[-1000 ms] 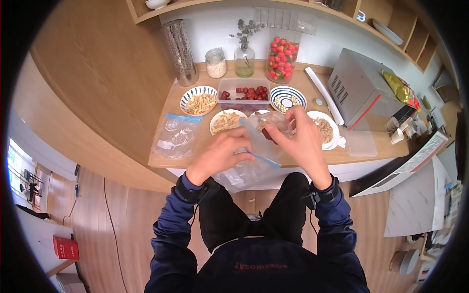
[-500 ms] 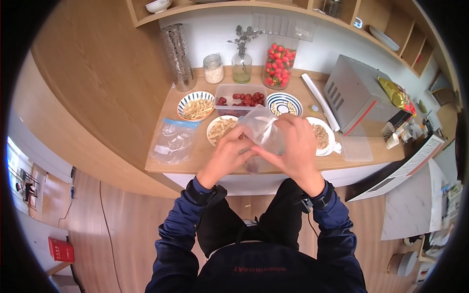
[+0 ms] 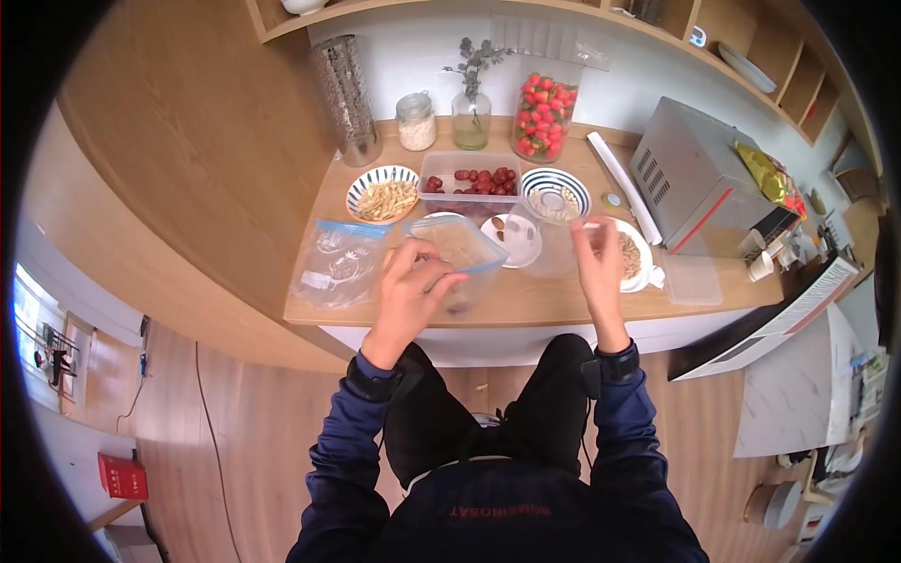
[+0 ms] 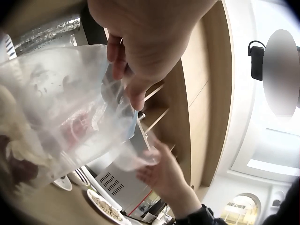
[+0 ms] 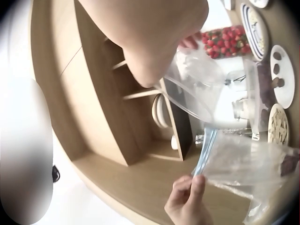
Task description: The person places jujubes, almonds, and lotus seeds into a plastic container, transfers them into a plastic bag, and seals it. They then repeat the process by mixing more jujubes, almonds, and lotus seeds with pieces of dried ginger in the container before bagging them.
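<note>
My left hand (image 3: 409,291) pinches the blue zip edge of a clear zip bag (image 3: 465,246), which hangs at the counter's front edge. Dark red and pale pieces show through the bag's lower part in the left wrist view. To the right, my right hand (image 3: 601,263) grips a thin, clear plastic vessel (image 5: 199,70) with a curved rim. Through it, in the head view, shows part of a small white plate (image 3: 527,255) with a few brown pieces. Behind the bag, a plate of pale sliced pieces (image 5: 280,124) is partly hidden in the head view.
A second zip bag (image 3: 330,267) lies flat at left. Behind stand a striped bowl of pale strips (image 3: 387,199), a tub of red dates (image 3: 469,188) and a blue-ringed plate (image 3: 556,178). A white plate (image 3: 646,272) holds shredded pieces, near a microwave (image 3: 690,174).
The right hand brought the clear vessel over the bag and tilted it at the bag's mouth, then drew away to the right. The left hand kept the bag and shifted slightly left.
</note>
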`<act>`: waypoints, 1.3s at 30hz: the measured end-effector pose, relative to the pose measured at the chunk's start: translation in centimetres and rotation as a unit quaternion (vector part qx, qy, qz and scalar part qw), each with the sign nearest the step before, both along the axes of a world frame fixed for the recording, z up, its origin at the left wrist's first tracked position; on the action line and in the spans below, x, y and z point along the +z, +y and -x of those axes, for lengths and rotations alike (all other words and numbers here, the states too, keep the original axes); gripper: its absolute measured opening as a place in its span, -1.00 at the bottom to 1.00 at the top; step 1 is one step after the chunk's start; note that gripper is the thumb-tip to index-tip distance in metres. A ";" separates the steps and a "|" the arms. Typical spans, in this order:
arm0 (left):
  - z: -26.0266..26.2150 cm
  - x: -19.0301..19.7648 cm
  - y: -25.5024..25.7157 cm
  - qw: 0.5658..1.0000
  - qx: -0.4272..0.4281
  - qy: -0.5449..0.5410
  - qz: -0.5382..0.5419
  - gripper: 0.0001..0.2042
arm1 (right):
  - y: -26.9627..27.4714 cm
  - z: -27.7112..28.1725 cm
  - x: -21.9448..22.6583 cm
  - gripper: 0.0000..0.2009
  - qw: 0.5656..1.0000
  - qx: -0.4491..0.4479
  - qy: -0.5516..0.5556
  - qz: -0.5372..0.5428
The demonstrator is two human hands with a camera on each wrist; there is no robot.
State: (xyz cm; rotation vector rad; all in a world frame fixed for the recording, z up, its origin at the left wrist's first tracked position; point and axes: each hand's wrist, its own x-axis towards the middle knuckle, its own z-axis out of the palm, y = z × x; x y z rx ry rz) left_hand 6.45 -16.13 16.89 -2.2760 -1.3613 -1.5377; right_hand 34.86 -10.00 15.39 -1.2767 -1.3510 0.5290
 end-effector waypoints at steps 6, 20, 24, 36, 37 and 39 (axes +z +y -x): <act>2.1 -0.5 -0.5 0.998 0.056 -0.030 0.013 -0.82 | 0.7 1.0 -7.8 -0.57 0.957 0.149 0.072 0.240; 2.0 4.1 -3.6 0.994 0.096 0.038 -0.047 -0.81 | -4.2 9.6 2.9 -0.52 0.952 0.304 -0.024 -0.026; 1.9 5.2 -5.2 0.997 0.066 0.000 -0.046 -0.77 | -4.6 10.9 4.0 -0.67 0.943 0.326 0.065 -0.024; 2.7 -1.0 -4.8 0.891 -0.162 -0.365 0.215 -0.38 | -8.7 5.3 3.3 -0.83 0.956 0.264 0.125 -0.021; 1.8 -0.7 -5.2 0.834 -0.179 -0.455 0.256 -0.56 | -8.8 4.5 2.9 -0.83 0.957 0.258 0.129 -0.024; 1.0 -1.7 -4.9 0.822 -0.168 -0.460 0.291 -0.63 | -9.1 3.2 2.5 -0.83 0.957 0.234 0.172 -0.009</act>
